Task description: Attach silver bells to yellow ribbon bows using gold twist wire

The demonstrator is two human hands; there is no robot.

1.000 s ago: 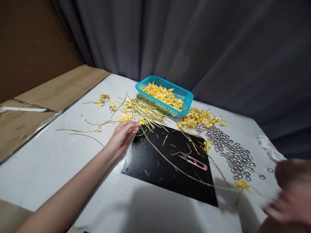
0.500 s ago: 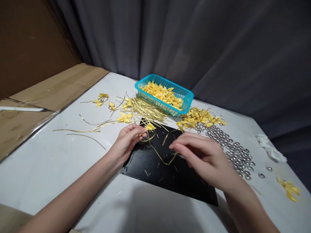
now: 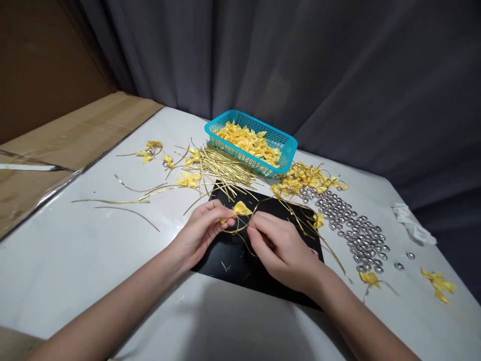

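Note:
Over a black mat [image 3: 233,263] on the white table, my left hand [image 3: 201,231] pinches a small yellow ribbon bow [image 3: 241,208] with a thin gold wire [image 3: 240,229] looped under it. My right hand [image 3: 280,248] is closed in a pinch on that same gold wire, close beside the bow. The two hands nearly touch at the fingertips. Beyond them lies a bundle of straight gold wires [image 3: 225,168].
A turquoise basket [image 3: 286,145] of yellow bows stands at the back. A heap of finished bows [image 3: 306,178] and several silver bells [image 3: 355,230] lie to the right. Loose bows [image 3: 438,285] and wires [image 3: 112,201] are scattered. White scrap [image 3: 411,225] lies far right. Cardboard [image 3: 75,135] borders the left.
My right hand came in from the lower right edge and pinched the gold wire beside the bow. My left hand drew the bow nearer, over the mat. The pink snips are now hidden.

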